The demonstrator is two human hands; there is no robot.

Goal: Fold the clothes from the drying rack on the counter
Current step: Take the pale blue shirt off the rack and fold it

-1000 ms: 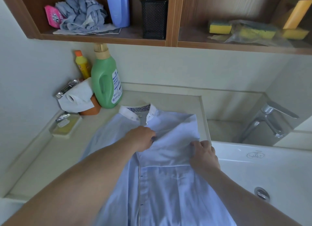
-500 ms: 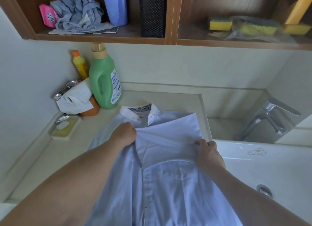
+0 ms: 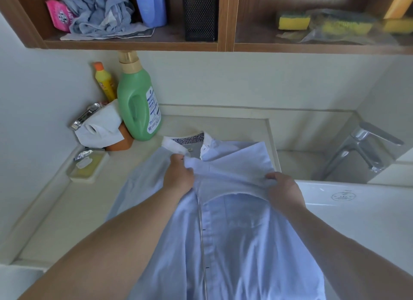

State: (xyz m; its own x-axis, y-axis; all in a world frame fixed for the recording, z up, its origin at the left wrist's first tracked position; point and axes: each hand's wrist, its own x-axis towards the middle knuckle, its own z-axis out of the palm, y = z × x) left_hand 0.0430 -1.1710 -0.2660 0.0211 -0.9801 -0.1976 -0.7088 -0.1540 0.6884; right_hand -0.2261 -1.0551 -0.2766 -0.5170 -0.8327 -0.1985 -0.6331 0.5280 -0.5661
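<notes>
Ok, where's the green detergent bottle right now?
In the head view, the green detergent bottle stands upright at the back left of the counter, against the wall, beside the yellow bottle and just behind the shirt's collar.

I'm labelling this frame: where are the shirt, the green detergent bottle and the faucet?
shirt (image 3: 237,237): head view, on the front panel beside the button placket.
green detergent bottle (image 3: 136,102): head view, on the body beside the handle.
faucet (image 3: 366,143): head view, on the chrome lever and spout.
</notes>
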